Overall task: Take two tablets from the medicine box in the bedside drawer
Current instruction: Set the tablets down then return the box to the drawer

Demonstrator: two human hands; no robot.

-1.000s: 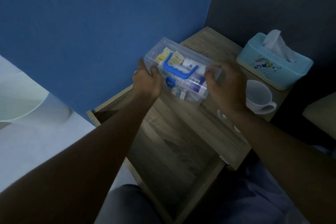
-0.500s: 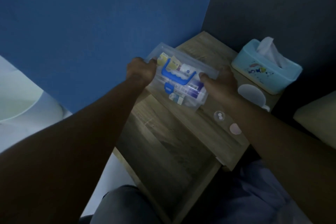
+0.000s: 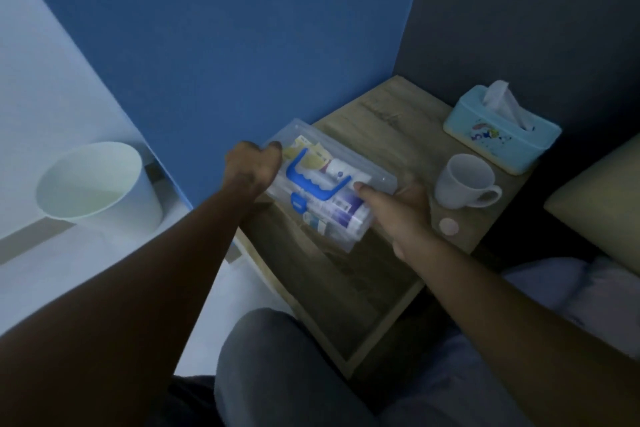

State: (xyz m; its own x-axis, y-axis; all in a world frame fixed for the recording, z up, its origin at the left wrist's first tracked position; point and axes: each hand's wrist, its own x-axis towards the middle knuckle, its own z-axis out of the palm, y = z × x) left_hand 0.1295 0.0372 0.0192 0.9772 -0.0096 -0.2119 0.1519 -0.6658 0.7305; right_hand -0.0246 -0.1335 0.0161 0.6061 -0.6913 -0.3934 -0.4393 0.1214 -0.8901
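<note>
A clear plastic medicine box [image 3: 360, 172] with a blue handle and blue latch is held tilted above the open wooden drawer [image 3: 339, 291] of the bedside table [image 3: 391, 128]. Packets and tubes show through its walls. My left hand [image 3: 252, 166] grips the box's left end. Holding the right end is my right hand [image 3: 398, 204], thumb on the lid. No loose tablets can be seen.
On the tabletop stand a white mug [image 3: 464, 185], a light-blue tissue box [image 3: 498, 133] and a small round pale object [image 3: 449, 226]. A white bin [image 3: 97, 184] sits on the floor at left. A blue wall rises behind; a cushion edge [image 3: 602, 204] lies at right.
The view has swung left and the bin has come into sight. Both hands keep hold of the box, which has tilted and sits a little lower in the frame, over the drawer's back.
</note>
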